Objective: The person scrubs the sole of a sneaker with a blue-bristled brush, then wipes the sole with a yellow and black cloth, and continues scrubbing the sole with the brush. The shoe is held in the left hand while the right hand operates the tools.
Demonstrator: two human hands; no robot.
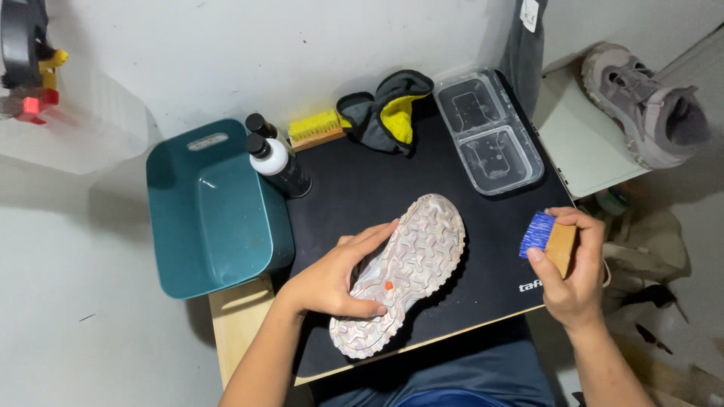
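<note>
Gripping a shoe [407,271] turned sole-up on the black mat [490,226] of the desk [241,316], the left hand [335,279] had its fingers curled over the shoe's side, pinning it in place. The right hand [577,275] was closed around a wooden-backed brush [549,243] with stiff blue bristles, held in the air just off the mat's right edge, apart from the shoe. By the look of it, this was the scrubbing step, with the brush lifted between strokes; the next move would call for pressing the bristles into the deep, wavy tread of the pale, grimy rubber sole. A teal plastic tub [211,211], two dark bottles [275,158] and a clear two-part tray [490,132] stood behind.
</note>
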